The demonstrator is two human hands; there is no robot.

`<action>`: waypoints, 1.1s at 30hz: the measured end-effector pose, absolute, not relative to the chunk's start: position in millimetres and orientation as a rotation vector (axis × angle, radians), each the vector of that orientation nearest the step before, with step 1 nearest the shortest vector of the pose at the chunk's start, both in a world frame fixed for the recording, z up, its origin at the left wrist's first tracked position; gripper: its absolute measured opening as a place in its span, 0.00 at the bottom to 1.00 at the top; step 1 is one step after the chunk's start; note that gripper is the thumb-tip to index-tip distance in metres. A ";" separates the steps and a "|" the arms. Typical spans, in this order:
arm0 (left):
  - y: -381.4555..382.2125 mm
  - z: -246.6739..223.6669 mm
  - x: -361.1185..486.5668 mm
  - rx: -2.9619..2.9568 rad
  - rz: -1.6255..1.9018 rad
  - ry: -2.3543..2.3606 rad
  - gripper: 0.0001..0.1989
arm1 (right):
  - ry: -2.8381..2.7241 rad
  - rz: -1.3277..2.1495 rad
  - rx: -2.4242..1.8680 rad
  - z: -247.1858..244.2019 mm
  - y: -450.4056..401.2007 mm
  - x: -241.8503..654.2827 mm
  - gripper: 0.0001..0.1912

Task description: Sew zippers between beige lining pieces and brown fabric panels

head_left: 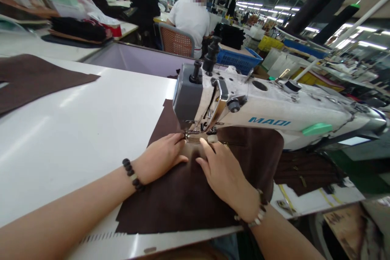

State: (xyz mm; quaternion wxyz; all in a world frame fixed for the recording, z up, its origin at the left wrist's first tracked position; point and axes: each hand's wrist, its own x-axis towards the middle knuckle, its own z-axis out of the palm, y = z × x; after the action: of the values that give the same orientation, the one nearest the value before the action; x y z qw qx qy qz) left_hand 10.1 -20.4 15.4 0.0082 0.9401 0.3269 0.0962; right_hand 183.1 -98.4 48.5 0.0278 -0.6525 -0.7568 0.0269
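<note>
A dark brown fabric piece [170, 207] lies on the white table [91, 130], under the needle area of a white sewing machine [258, 105]. My left hand [161, 156] rests flat on the fabric left of the presser foot [188, 135], fingertips close to it, thumb spread toward the right. On the fabric's right side lies my right hand [224, 170], its fingers spread and its index fingertip near the foot. Neither hand grips anything. The needle tip is too small to make out.
Another brown piece [36, 79] lies at the left. More brown pieces [304, 168] are stacked right of the machine. Thread cones [317, 4] stand upper right. Beyond the table, a person in a white shirt [191, 20] sits by a blue crate [237, 59].
</note>
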 end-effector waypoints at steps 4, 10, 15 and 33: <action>-20.9 15.4 13.3 2.942 0.241 1.058 0.21 | -2.341 0.213 -1.881 25.4 -74.7 176.8 0.24; -24.8 9.5 17.1 2.931 0.097 1.157 0.27 | -2.347 0.286 -1.822 11.2 -73.3 186.1 0.24; -29.5 10.2 20.8 2.907 0.042 1.201 0.28 | -2.379 0.256 -1.824 16.9 -70.6 185.1 0.23; -29.7 11.5 24.6 2.965 -0.056 1.239 0.28 | -2.395 0.015 -1.886 3.5 -75.7 171.3 0.25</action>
State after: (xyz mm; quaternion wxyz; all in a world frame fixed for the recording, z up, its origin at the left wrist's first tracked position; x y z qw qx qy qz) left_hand 24.6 -29.7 11.5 -0.0360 0.9220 0.3852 -0.0174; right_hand 171.3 -75.7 3.5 0.0466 -0.6179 -0.7848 0.0049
